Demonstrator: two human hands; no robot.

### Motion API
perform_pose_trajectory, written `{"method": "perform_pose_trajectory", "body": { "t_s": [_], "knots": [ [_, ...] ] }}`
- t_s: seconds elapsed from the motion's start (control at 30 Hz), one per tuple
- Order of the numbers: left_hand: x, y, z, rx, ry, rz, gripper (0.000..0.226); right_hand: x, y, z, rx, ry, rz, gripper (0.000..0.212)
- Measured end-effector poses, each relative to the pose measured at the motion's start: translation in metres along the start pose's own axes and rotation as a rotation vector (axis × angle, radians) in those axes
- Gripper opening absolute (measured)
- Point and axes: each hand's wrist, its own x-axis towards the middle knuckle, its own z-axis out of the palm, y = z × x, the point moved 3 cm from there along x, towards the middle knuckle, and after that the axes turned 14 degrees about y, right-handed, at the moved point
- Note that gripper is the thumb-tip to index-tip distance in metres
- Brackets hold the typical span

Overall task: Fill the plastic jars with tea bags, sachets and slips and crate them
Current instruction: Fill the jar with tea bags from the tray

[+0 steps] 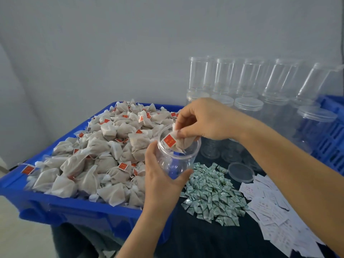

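L hand (162, 180) grips open jar (176, 155), R hand (202, 119) pinches tea bag (183, 142) at its mouth

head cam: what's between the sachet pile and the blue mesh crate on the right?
In the head view, the loose jar lid and the scattered paper slips lie on the dark cloth between the sachet pile and the blue mesh crate.

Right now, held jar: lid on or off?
Off. The jar mouth is open; right hand pushes a tea bag in.
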Motion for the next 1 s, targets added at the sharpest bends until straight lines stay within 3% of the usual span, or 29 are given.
{"method": "perform_pose_trajectory", "body": {
  "t_s": [0.3,0.43,0.8,1.0],
  "knots": [
    [-0.003,0.001,-0.001,0.011,0.019,0.106,0.093,-0.011,-0.013,0.031,-0.412,-0.298,-0.116,0.014],
    [-0.004,0.0,0.0,0.031,0.008,0.128,0.095,-0.01,-0.014,0.033,-0.423,-0.374,-0.139,0.035],
    [-0.002,-0.003,0.0,-0.02,-0.031,0.032,0.089,-0.003,-0.007,0.007,-0.121,-0.211,-0.081,0.016],
    [-0.001,-0.007,0.002,0.024,-0.054,-0.026,0.104,0.016,-0.003,0.002,0.17,-0.036,-0.055,0.022]
  ]
}}
